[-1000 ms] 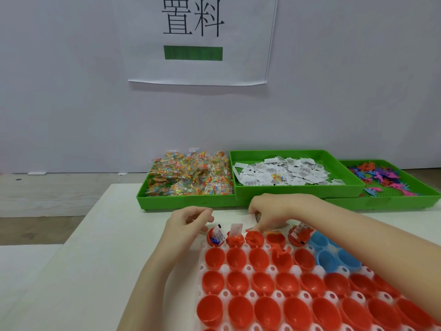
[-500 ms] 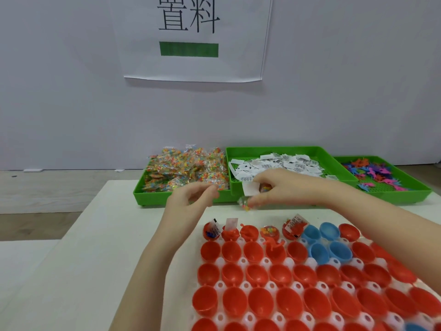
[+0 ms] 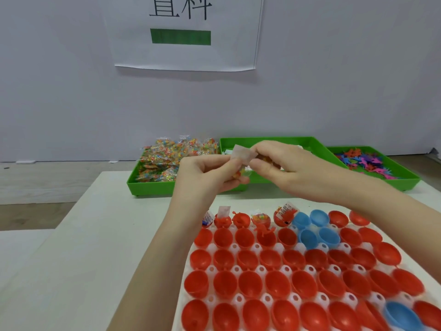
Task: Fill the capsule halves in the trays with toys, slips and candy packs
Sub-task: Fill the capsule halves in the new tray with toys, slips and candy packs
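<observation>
Both hands meet above the table's far half: the left hand (image 3: 210, 174) and right hand (image 3: 290, 172) each pinch a paper slip (image 3: 241, 154) with a candy pack (image 3: 241, 173) between them. Best to part them here, one item per hand, then lower into an unfilled red capsule half (image 3: 244, 237) in the white tray (image 3: 235, 246). The green bins' (image 3: 152, 186) rims lie just beyond; open table (image 3: 95, 235) lies left.

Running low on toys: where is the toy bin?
In the head view, the toy bin sits far right, beside the slip bin, behind the right hand.
</observation>
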The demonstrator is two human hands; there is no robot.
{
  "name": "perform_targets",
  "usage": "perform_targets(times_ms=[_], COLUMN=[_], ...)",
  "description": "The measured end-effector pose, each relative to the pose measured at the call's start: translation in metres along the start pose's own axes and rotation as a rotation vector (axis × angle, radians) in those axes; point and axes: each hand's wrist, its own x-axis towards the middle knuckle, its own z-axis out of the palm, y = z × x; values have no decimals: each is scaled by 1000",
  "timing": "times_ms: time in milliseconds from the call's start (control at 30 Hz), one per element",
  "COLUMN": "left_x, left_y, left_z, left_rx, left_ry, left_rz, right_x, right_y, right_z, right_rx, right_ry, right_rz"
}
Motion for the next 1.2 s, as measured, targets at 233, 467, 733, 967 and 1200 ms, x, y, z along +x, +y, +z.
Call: perform_targets(times_ms=[233, 467, 733, 967, 1200], left_x=[2, 2, -1, 1, 2], left_y=[-3, -5, -1, -1, -3], left_z=[1, -1, -2, -6, -8], left_rx=[142, 236, 197, 159, 177], left_ry=[27, -29, -171, -208, -199], left_rz=[-42, -57, -41, -44, -79], right_x=[-5, -9, -5, -4, -6], right_y=[6, -2, -5, -2, 1], right_z=[0, 2, 17, 18, 15], right_rx=[312, 660, 632, 715, 671], right_ry=[222, 313, 402, 300, 368], right_rz=[132, 123, 107, 138, 194])
